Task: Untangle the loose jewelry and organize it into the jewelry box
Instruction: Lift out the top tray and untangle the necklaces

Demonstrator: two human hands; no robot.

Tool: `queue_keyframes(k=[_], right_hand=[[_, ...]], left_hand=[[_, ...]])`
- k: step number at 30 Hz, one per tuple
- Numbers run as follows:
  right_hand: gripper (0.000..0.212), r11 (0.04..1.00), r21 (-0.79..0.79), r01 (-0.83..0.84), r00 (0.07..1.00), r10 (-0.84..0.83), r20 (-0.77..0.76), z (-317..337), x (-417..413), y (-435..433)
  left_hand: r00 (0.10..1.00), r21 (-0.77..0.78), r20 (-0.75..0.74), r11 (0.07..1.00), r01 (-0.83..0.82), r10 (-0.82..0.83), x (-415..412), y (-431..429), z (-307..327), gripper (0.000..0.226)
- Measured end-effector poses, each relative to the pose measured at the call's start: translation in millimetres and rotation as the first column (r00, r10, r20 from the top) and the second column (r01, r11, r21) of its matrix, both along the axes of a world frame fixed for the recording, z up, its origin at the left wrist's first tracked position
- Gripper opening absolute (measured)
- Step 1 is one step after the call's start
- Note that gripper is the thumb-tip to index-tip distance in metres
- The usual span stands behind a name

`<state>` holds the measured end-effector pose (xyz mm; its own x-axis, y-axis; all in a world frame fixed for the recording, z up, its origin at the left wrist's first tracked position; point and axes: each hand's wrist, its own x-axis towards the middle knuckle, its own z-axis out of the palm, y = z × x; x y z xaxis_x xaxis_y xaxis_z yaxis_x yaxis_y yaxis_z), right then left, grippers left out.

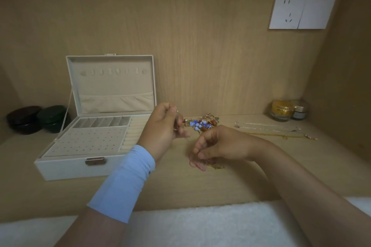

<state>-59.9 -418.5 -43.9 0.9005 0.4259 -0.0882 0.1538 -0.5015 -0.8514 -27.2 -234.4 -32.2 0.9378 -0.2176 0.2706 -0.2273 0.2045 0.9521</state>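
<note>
A white jewelry box stands open at the left, its lid upright and its tray of slots and ring rolls bare. Just right of the box, my left hand pinches one end of a thin silver chain. My right hand pinches the chain's lower end close above the shelf. A tangled pile of blue, red and gold beaded jewelry lies behind my hands. A small gold piece lies under my right hand. A silver chain and a gold chain lie stretched out to the right.
Two dark round cases sit left of the box. Glass jars stand in the back right corner. A wall socket is on the wooden back panel. A white fluffy cloth runs along the shelf's front edge.
</note>
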Motion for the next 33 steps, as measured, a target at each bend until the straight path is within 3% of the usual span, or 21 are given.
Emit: queue_keyframes(k=[5,9,12,18,22,26,31,33], right_hand=[[0.018,0.996,-0.092,0.019,1.0,-0.02,-0.01,-1.6,1.5,-7.9],[0.022,0.991,-0.103,0.089,0.995,-0.093,-0.029,-2.4,2.1,-14.6],[0.022,0.99,-0.042,0.134,0.991,-0.135,-0.024,-3.2,3.2,-19.1],[0.017,0.988,-0.003,0.151,0.988,-0.151,-0.027,-7.1,3.9,-19.8],[0.012,0.984,0.039,0.174,0.985,-0.174,-0.022,-6.7,3.6,-25.2],[0.021,0.982,0.064,0.18,0.982,-0.176,-0.065,-4.1,3.0,-27.0],[0.024,0.999,-0.003,0.05,0.989,-0.05,-0.143,0.8,-1.3,-25.6],[0.018,0.999,-0.034,0.039,0.991,-0.043,-0.123,0.0,-1.5,-23.8]], left_hand=[[0.99,0.299,0.138,0.951,-0.081,0.041,6.1,-1.9,-20.2,0.021],[0.964,0.586,0.261,0.803,-0.112,-0.057,2.0,-5.2,-28.3,0.012],[0.956,0.711,0.256,0.698,-0.087,-0.143,-2.6,-10.0,-27.3,0.01],[0.956,0.803,0.202,0.595,-0.038,-0.212,-0.3,-5.2,-27.9,0.021],[0.931,0.844,0.244,0.532,-0.066,-0.272,0.6,-5.8,-30.6,0.016],[0.919,0.858,0.272,0.504,-0.098,-0.285,1.1,-4.5,-31.5,0.009],[0.888,0.93,0.265,0.344,-0.132,-0.376,-2.2,-1.4,-25.9,0.007],[0.883,0.935,0.279,0.318,-0.159,-0.378,-3.8,0.7,-22.4,0.012]])
